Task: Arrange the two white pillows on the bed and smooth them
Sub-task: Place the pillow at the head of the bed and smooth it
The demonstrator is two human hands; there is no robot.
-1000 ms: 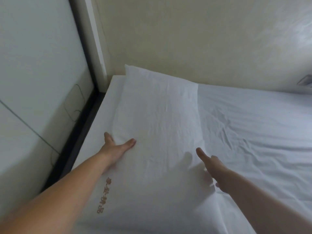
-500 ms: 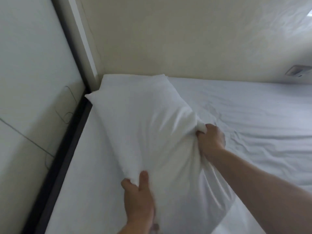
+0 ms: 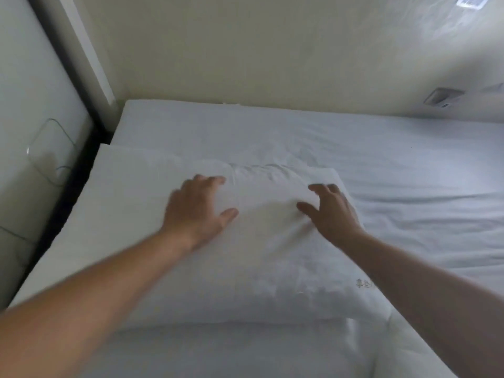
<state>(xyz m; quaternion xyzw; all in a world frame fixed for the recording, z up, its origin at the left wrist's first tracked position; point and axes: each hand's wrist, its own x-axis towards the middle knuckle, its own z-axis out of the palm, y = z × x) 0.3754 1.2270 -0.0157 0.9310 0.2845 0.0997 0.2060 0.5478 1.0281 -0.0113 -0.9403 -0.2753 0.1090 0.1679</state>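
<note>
Across the middle of the frame the pillow (image 3: 245,249) now lies flat and crosswise on the bed (image 3: 409,170); half a second ago we held it lifted by its edges, so placing looks done and smoothing begins. Our left hand (image 3: 197,211) and right hand (image 3: 331,211) rest on it with fingers spread, gripping nothing. Soft white cotton, creased near its far edge, faint printed characters at lower right. A second pillow may lie beneath at the bottom; we cannot tell
</note>
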